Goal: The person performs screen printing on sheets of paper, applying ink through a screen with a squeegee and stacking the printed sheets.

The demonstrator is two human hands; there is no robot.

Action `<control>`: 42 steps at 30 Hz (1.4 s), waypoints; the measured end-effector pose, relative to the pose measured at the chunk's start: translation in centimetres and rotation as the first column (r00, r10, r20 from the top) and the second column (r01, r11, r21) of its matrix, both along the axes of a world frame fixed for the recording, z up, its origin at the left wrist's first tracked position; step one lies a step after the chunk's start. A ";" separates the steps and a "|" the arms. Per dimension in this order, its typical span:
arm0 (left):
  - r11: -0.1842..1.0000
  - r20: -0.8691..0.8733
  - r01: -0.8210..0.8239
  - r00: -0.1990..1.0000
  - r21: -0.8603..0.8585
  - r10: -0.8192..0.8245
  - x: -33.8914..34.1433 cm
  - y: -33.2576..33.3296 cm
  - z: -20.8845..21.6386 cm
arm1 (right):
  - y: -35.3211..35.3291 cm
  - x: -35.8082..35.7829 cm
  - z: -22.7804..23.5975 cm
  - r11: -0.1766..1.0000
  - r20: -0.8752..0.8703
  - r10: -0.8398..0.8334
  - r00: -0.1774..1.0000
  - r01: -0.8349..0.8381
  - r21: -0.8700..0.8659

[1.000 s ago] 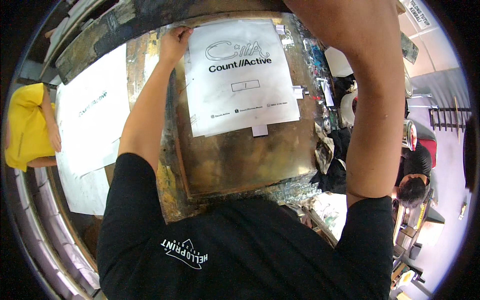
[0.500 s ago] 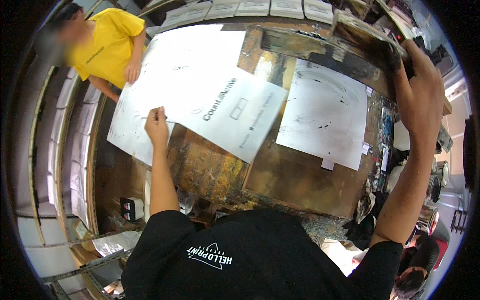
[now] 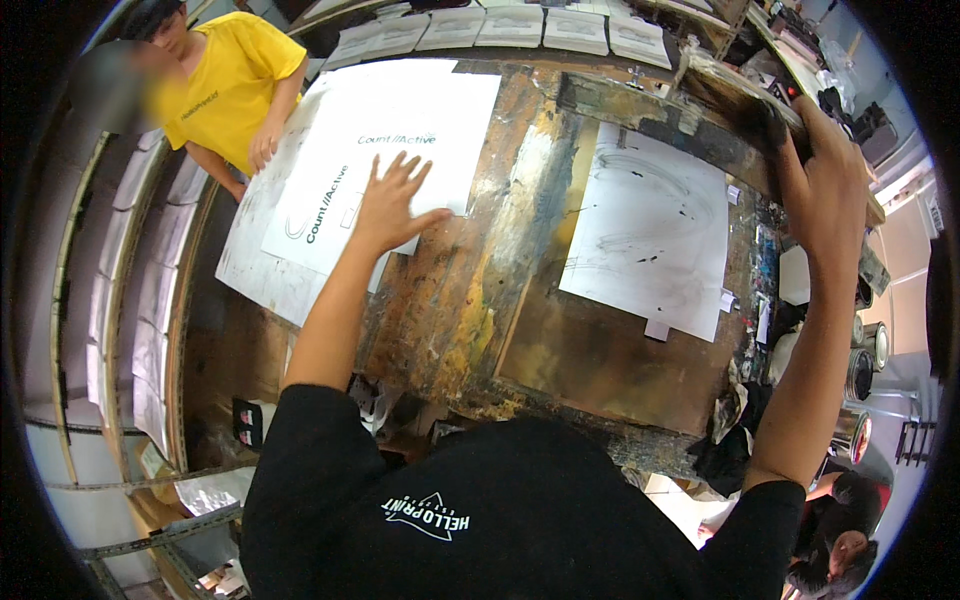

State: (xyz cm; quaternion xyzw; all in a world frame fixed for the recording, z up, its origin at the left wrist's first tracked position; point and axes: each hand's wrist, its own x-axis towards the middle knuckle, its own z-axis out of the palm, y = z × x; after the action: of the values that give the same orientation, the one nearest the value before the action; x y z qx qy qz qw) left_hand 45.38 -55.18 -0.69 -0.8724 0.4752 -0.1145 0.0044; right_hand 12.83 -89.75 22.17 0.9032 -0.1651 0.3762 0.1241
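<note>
The paint-crusted worktable (image 3: 520, 290) anchors everything. At its far right corner the right hand (image 3: 825, 195) is clenched on the raised printing frame (image 3: 720, 95); if that grip slips, I reckon it drops onto the smudged white sheet (image 3: 650, 240) beneath. At the table's left, the left hand (image 3: 390, 205) presses flat, fingers spread, on printed white sheets (image 3: 400, 120), which might smear

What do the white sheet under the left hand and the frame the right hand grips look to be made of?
White sheet: paper, matte, thin, lying flat under the left hand. Frame in the right hand: probably wood, judging by its thick bar, crusted with dark ink. Worktable: hard board, ink-stained.
</note>
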 end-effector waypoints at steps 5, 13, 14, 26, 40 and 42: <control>0.977 0.003 -0.142 0.990 0.159 0.143 5.9 -3.7 -3.2 | 0.9 0.8 1.0 0.994 0.007 0.063 0.998 -0.063 0.094; 0.959 -0.314 0.281 0.908 -0.036 -0.278 -1.6 -14.1 -6.7 | -1.3 0.5 1.1 0.998 0.059 0.055 0.997 -0.055 -0.017; 0.937 -0.367 0.333 0.862 -0.109 -0.349 -4.2 -16.1 -7.6 | 0.2 0.7 1.4 0.997 0.066 -0.010 0.998 0.005 0.074; 0.808 -0.154 0.450 0.831 -0.379 -0.535 -25.6 -28.6 -7.4 | 0.7 0.5 1.6 0.968 -0.153 0.054 0.987 -0.014 0.249; 0.786 -0.292 0.589 0.731 -0.185 -0.617 -30.0 -21.5 -5.3 | 1.6 -1.1 5.0 0.912 -0.275 0.126 0.953 -0.001 0.410; 0.781 -0.301 0.598 0.722 -0.181 -0.622 -30.0 -21.6 -5.4 | 2.1 -0.7 5.5 0.873 -0.393 0.061 0.917 0.141 0.466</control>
State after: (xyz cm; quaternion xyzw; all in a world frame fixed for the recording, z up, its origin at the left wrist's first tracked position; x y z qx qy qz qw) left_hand 15.35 -76.77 -6.10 -0.6729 0.7243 0.0281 -0.1478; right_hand 12.12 -87.70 27.63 0.9585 -0.2446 0.1296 -0.0676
